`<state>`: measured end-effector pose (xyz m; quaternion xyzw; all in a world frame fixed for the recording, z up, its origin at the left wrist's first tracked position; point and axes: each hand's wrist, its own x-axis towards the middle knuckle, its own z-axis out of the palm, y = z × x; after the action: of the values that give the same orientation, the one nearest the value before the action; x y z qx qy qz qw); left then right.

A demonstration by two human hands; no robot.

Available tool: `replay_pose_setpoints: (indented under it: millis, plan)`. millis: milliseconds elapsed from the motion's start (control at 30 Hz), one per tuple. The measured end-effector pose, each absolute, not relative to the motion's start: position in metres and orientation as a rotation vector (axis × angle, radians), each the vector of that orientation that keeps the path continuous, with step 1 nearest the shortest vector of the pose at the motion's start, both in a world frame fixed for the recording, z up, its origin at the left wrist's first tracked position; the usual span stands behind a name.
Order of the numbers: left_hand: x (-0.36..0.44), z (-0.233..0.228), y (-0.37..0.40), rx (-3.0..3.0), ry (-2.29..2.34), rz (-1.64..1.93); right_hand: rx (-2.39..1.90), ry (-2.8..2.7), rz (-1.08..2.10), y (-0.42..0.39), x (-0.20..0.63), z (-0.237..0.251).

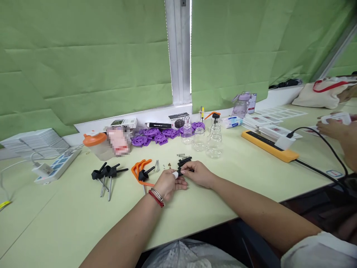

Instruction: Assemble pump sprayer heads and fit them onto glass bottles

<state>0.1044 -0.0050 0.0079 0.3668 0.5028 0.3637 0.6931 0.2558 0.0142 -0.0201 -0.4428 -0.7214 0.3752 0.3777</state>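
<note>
Our left hand (167, 185) and right hand (201, 174) meet over the table (69, 223), both pinching a small black part (184, 171), with more black pieces (184, 161) just beyond the fingertips. Left of our left hand lie orange handles (141, 169) and black pump heads (107, 172). Beyond both hands stand clear glass jars (206, 139) and purple discs (156, 134).

Green blinds (83, 63) drawn over window, white frame post (180, 52) between; pale green table (55, 223) below.
</note>
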Motion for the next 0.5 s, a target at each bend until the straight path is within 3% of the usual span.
replay_pose_setpoints:
  millis: [500]
  plan:
    - [0.1037,0.0066,-0.0029,0.712,1.14,0.891,-1.139,-1.808,0.958,0.0133,0.2586,-0.0126]
